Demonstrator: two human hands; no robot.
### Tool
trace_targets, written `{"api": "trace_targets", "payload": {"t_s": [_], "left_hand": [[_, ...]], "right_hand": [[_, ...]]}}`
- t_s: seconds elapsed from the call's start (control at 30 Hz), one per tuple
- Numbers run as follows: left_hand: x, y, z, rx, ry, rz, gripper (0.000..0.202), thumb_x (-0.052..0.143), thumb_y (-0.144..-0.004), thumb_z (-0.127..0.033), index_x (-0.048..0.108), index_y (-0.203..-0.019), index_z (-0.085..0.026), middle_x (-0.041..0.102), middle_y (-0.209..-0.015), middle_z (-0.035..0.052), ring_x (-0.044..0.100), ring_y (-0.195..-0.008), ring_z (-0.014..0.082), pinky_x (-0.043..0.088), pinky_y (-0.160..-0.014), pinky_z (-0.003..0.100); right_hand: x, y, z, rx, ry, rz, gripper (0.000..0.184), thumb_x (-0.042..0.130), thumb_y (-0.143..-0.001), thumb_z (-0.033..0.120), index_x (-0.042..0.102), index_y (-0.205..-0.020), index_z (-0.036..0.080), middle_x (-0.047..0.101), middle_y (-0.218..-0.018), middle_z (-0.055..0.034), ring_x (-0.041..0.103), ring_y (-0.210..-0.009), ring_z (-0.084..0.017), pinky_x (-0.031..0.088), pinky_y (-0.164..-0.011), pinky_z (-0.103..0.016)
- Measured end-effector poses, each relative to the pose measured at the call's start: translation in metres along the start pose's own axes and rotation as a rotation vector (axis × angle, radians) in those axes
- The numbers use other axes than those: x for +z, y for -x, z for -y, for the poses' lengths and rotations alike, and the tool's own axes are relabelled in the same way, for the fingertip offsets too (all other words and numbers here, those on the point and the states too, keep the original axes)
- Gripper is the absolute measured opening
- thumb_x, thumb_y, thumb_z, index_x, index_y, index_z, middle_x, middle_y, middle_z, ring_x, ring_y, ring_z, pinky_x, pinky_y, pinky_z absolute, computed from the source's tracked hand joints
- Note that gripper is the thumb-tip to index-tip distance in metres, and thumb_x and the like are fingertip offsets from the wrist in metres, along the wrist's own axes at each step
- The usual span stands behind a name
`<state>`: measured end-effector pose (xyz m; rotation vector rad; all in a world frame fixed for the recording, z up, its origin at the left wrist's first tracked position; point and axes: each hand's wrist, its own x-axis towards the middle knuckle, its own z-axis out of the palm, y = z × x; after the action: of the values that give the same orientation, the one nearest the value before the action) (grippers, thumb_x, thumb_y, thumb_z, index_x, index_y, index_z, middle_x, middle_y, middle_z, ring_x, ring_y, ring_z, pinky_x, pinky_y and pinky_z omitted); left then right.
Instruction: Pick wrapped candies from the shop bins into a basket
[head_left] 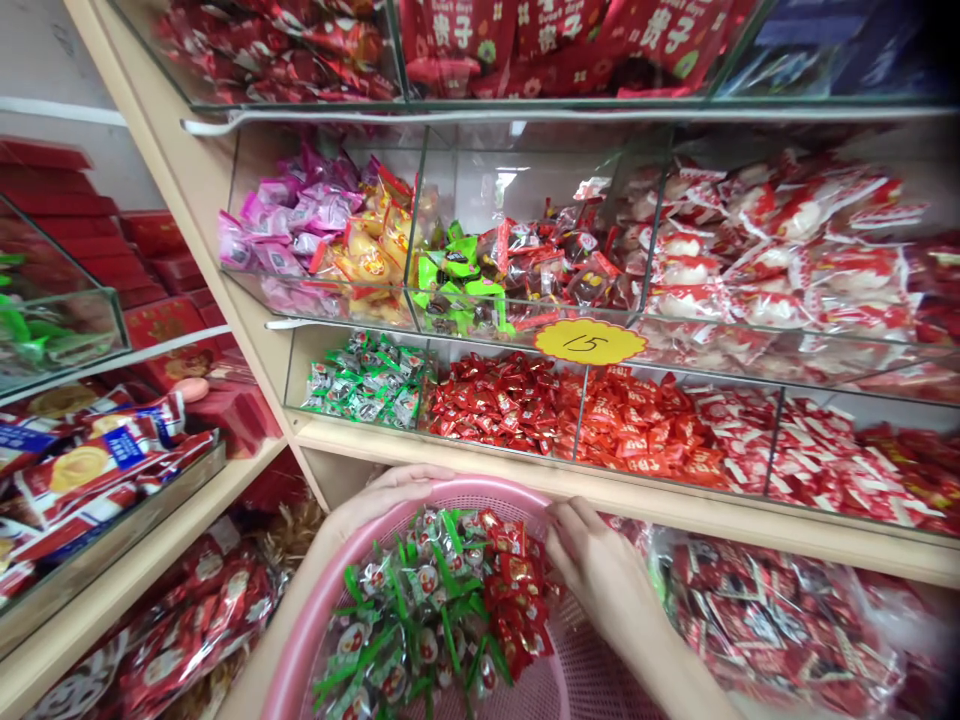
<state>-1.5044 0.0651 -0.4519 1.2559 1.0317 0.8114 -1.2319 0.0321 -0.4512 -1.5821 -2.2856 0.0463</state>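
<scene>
A pink mesh plastic basket is in front of me, below the shelves. Clear-and-green wrapped candies fill its left and middle, and red wrapped candies lie on the right of them. My left hand is closed around the basket's far left rim, fingers along its outside. At the far right rim, close to the red candies, my right hand has its fingers curled together. Whatever those fingers may hold is hidden.
A wooden shelf edge runs just beyond the basket. Above it, glass-fronted bins hold green candies, red candies and a yellow price tag. A bagged stock pile sits lower right; packaged snacks fill the left shelf.
</scene>
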Motion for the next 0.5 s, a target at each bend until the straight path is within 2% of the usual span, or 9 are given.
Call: {"api": "trace_targets", "payload": {"t_s": [0.1,0.2,0.37,0.5], "left_hand": [[-0.003,-0.003,0.003,0.001,-0.014,0.010,0.037,0.060,-0.073,-0.032,0.061,-0.107,-0.019,0.061,-0.113,0.0033,0.055,-0.101,0.0190,0.038,-0.091,0.028],[-0.002,-0.003,0.002,0.023,-0.031,0.043,0.035,0.058,-0.074,-0.031,0.061,-0.107,-0.019,0.060,-0.115,0.0028,0.053,-0.104,0.0187,0.036,-0.094,0.028],[-0.003,0.001,-0.001,0.055,-0.065,0.042,0.033,0.057,-0.075,-0.030,0.061,-0.106,-0.020,0.058,-0.117,0.0019,0.050,-0.109,0.0185,0.035,-0.095,0.027],[-0.008,0.001,0.002,0.045,-0.041,0.074,0.034,0.057,-0.075,-0.030,0.061,-0.108,-0.022,0.058,-0.117,0.0006,0.052,-0.106,0.0181,0.036,-0.095,0.027]], "right_hand": [[-0.018,-0.027,0.010,-0.096,-0.074,-0.075,0.021,0.034,-0.087,0.025,0.055,-0.088,0.021,0.058,-0.084,-0.0041,0.059,-0.064,-0.014,0.037,-0.055,-0.025],[-0.027,-0.065,0.020,-0.165,-0.044,-0.084,0.020,0.036,-0.087,0.022,0.056,-0.086,0.020,0.058,-0.082,-0.0033,0.058,-0.067,-0.013,0.037,-0.059,-0.023],[-0.012,-0.124,0.032,-0.115,0.126,-0.001,0.013,0.044,-0.084,0.025,0.055,-0.087,0.020,0.061,-0.091,-0.0049,0.060,-0.077,-0.015,0.036,-0.058,-0.023],[0.000,-0.146,0.039,-0.007,0.224,0.084,0.021,0.050,-0.081,0.037,0.059,-0.084,0.018,0.064,-0.086,-0.0084,0.062,-0.079,-0.022,0.038,-0.058,-0.027]]}}
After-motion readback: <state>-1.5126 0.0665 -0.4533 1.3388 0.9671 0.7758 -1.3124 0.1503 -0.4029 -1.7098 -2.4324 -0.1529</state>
